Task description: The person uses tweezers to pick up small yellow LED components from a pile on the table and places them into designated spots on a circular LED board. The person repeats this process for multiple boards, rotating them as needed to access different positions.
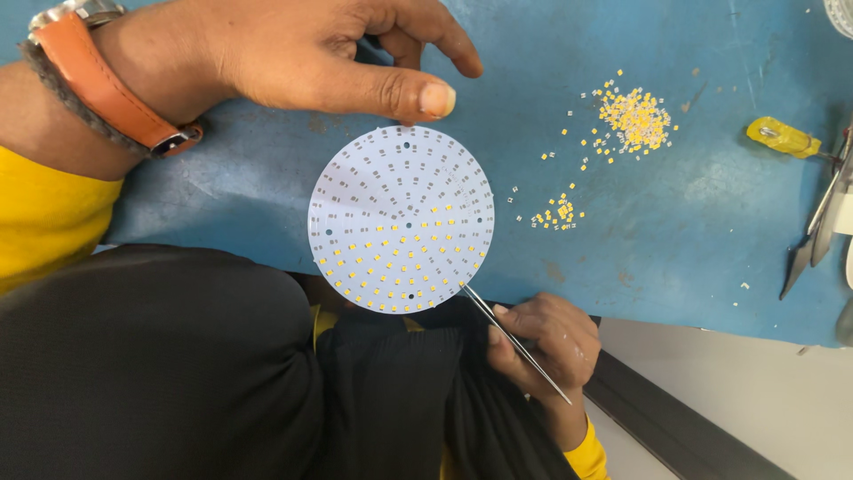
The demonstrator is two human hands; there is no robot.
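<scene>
Head view, looking straight down on a blue work mat (pixel 693 222).

Left hand (pixel 302 53) is reaching in from the top left, an orange leather watch strap (pixel 107 84) on the wrist and a yellow sleeve (pixel 44 213) behind it. The thumb (pixel 400 93) is stretching out flat, its tip pressing down at the top edge of a round white circuit board (pixel 402 218); the index finger is curling above it, apart from the thumb, and the other fingers are tucked out of sight, so their state cannot be told.

The board is lying flat on the mat at centre, its lower edge hanging just over the mat's near edge, above the dark trousers (pixel 151 364). Its lower half is carrying rows of small yellow chips; its upper half is showing bare grey pads (the boundary is running roughly across the middle).

Right hand (pixel 546 342) is sitting low, just beside the board's lower right rim. Its fingers are pressing together around thin metal tweezers (pixel 515 342), which are slanting up and left, the tips touching the board's lower right edge. Whether a chip is between the tips is too small to tell.

To the right of the board, a small scatter of tiny yellow chips (pixel 555 213) is lying near it, and a larger heap of the same chips (pixel 633 117) is lying farther up. At the far right, well apart, a yellow-handled tool (pixel 782 138) and spare grey metal tweezers (pixel 813 236) are resting on the mat.
</scene>
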